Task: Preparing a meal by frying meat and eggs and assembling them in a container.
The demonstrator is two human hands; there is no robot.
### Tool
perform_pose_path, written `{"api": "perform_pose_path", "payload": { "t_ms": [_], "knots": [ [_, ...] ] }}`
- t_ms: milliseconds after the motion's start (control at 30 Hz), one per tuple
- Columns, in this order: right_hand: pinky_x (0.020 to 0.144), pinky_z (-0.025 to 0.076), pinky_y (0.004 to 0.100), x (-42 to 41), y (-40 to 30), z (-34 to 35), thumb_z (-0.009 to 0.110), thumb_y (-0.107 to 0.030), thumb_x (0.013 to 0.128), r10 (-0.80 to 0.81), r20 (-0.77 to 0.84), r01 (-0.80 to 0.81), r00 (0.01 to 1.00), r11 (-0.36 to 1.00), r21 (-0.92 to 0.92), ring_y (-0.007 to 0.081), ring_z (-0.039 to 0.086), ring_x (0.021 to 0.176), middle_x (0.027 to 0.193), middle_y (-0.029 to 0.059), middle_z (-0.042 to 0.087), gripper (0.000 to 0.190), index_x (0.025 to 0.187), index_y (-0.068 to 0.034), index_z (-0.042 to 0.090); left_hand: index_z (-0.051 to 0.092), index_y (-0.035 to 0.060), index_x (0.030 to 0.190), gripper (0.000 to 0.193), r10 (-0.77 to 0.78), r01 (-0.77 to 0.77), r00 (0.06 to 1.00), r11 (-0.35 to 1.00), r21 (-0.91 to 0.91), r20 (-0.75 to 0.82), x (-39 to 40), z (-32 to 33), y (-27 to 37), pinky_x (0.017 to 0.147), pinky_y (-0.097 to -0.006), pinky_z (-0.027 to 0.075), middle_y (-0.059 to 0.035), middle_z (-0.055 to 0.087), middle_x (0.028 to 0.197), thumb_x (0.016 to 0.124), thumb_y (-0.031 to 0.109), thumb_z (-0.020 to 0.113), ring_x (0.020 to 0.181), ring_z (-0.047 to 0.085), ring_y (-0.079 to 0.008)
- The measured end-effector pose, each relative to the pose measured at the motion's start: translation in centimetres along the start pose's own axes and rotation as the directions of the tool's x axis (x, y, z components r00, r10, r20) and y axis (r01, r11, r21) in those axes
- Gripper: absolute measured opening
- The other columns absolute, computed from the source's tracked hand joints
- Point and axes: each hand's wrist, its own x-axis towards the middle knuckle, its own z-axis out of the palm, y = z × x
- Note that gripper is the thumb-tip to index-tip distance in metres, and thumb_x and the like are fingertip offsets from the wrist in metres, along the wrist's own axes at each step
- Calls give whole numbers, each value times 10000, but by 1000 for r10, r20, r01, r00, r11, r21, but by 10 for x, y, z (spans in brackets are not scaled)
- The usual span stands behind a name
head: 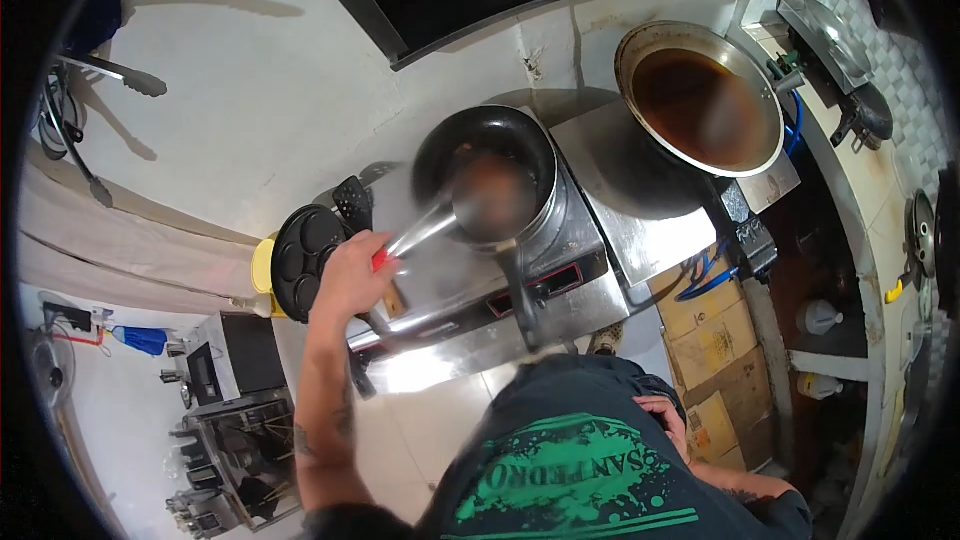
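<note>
My left hand (354, 277) is closed on a metal utensil (431, 229) with a red part on its handle. Its far end reaches into a black pan (431, 157) on the stove (457, 274), where steam or blur obscures reddish-brown food (491, 191). The pan's long handle (517, 289) points towards my body. Against the side of my dark shirt rests my right hand (666, 420), partly hidden; whether it grips the cloth is unclear. Up and to the right, a large metal pan (776, 131) holds brown liquid (686, 101).
Left of the stove lie a black pan with round hollows (307, 259) and a black slotted turner (352, 199). Tongs (142, 81) hang on the left wall. Blue hoses (705, 285) and cardboard (705, 345) lie below the right metal surface (652, 240).
</note>
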Motion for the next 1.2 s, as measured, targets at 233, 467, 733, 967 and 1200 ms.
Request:
{"api": "perform_pose_path", "payload": {
  "t_ms": [233,467,733,967,1200],
  "knots": [
    [1098,404,420,-6,-2,-1,419,-706,988,15,-13,-15,1000,1000,-18,298,557,1266,1319,188,608,799,1244,28,607,659,53,1251,522,88,-84,990,996,-40,114,17,-10,-20,839,-414,525,-167,653,1042,767,169,818,965,661,-363],
    [1098,402,406,-9,-4,-1,436,-711,979,20,-20,-20,1000,1000,-4,286,554,1265,1330,185,602,806,1258,27,601,677,121,1225,400,39,-26,992,994,104,-120,40,18,-28,826,-442,558,-130,678,1068,833,148,753,959,684,-372],
    [1100,399,410,-9,-4,2,430,-700,980,21,-48,-21,999,1000,-1,291,556,1264,1331,198,599,805,1248,40,601,670,90,1260,457,69,-69,998,997,26,6,26,38,2,818,-436,549,-152,654,1027,822,169,774,946,675,-373],
    [1099,404,410,-14,9,-4,438,-709,975,22,-48,-22,999,1000,-2,293,554,1271,1329,194,599,807,1249,32,602,678,94,1248,391,-74,113,972,979,167,-224,45,49,-15,812,-484,561,-167,682,1111,869,182,720,958,687,-405],
    [1106,395,408,-9,-1,-2,450,-713,966,38,-44,-37,998,999,16,289,551,1268,1321,184,598,818,1258,36,599,742,56,1114,260,-155,168,972,984,64,-178,50,66,-14,832,-470,558,-209,717,1033,878,159,707,938,694,-412]
  ]
}}
